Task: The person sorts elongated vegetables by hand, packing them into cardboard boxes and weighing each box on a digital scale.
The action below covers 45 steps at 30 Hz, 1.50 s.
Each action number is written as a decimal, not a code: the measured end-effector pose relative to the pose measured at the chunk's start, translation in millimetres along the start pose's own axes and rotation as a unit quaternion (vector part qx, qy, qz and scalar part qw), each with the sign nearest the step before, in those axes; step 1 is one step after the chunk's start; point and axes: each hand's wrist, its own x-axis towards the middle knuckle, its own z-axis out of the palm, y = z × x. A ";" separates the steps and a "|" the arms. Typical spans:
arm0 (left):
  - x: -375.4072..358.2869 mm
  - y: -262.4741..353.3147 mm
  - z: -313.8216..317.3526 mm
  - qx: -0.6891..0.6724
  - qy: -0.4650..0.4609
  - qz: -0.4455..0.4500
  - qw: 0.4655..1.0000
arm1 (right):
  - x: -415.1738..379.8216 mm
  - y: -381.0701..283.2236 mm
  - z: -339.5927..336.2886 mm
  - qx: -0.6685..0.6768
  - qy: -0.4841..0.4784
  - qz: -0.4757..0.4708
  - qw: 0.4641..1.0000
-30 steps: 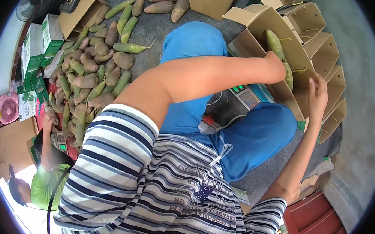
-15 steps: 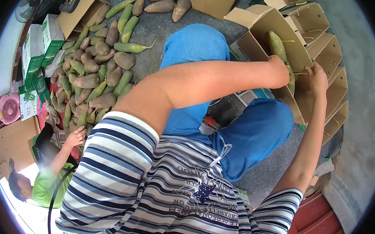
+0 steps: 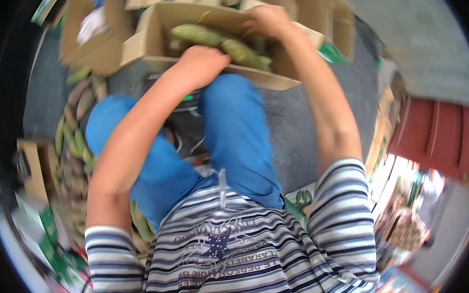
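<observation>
Long green radishes (image 3: pixel 201 35) lie in an open cardboard box (image 3: pixel 170 13) in front of my knees. My left hand (image 3: pixel 204 62) is curled over the near wall of this box, beside the radishes, with its fingertips mostly hidden. At the far wall, to the right, my right hand (image 3: pixel 267 21) bends its fingers down inside the rim. They look closed, but blur hides what is between them. A short yellow cord (image 3: pixel 204 17) shows on the far inner wall, left of my right hand.
Other open cardboard boxes (image 3: pixel 341 24) stand behind this one. A further box (image 3: pixel 99 36) at the left holds something white and blue. A pile of reddish-brown and green radishes (image 3: pixel 73 153) lies left of my legs. Red panels (image 3: pixel 434 137) are at the right.
My view has swung right, so the box now lies straight ahead instead of at the right. Both hands stay at the box. The co-worker in green is out of view.
</observation>
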 end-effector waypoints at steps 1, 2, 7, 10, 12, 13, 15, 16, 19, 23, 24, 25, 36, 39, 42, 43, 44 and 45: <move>2.9 7.8 -5.0 0.003 0.000 0.013 1.000 | -15.7 9.7 -1.1 -0.020 -0.020 0.017 0.999; 7.5 15.5 -9.3 0.001 -0.004 0.026 1.000 | -35.5 15.4 -4.3 -0.034 -0.048 0.065 0.996; 32.5 77.2 -10.0 0.027 -0.015 0.196 0.980 | -189.5 35.5 9.2 0.093 0.010 0.187 0.978; 63.1 148.0 11.4 0.099 -0.004 0.282 0.954 | -304.8 33.7 18.2 0.146 0.022 0.306 0.940; 80.6 188.8 30.0 0.064 0.038 0.314 0.946 | -373.6 23.0 12.3 0.226 0.051 0.400 0.887; 85.1 208.2 28.7 0.035 0.067 0.320 0.945 | -408.1 26.6 20.8 0.216 0.040 0.441 0.870; 94.8 238.8 17.1 -0.037 0.130 0.324 0.936 | -480.8 27.5 46.9 0.194 0.041 0.525 0.828; 92.1 246.4 3.0 -0.059 0.137 0.327 0.933 | -516.8 28.3 65.0 0.194 0.028 0.574 0.795; 78.3 231.5 -24.8 -0.078 0.129 0.304 0.941 | -610.7 5.9 135.2 0.060 -0.007 0.718 0.694; 43.4 162.8 -31.9 -0.073 0.068 0.157 0.983 | -688.7 -20.6 150.6 0.068 -0.004 0.864 0.499; 39.3 144.3 -31.7 -0.089 0.056 0.129 0.986 | -694.6 -22.4 153.0 0.052 0.008 0.876 0.480; 35.4 131.2 -33.2 -0.102 0.051 0.106 0.988 | -697.3 -20.2 152.6 0.036 0.021 0.885 0.463; -18.0 16.8 -31.7 -0.039 0.038 -0.117 0.992 | -503.5 92.5 89.2 -0.003 0.280 0.583 0.763; -26.4 4.9 -18.2 0.017 -0.076 -0.147 0.986 | -374.1 102.3 78.6 0.099 0.254 0.454 0.848; -27.2 7.0 -15.4 0.007 -0.114 -0.152 0.982 | -275.1 117.6 80.1 0.121 0.240 0.398 0.877; -26.2 7.1 -17.5 0.000 -0.112 -0.157 0.981 | -250.0 125.9 80.9 0.117 0.240 0.389 0.882; -25.2 7.5 -19.4 -0.009 -0.110 -0.161 0.981 | -230.8 136.1 81.1 0.109 0.215 0.399 0.885; -26.0 8.9 -21.5 -0.011 -0.098 -0.163 0.982 | -214.8 145.1 81.6 0.102 0.189 0.409 0.887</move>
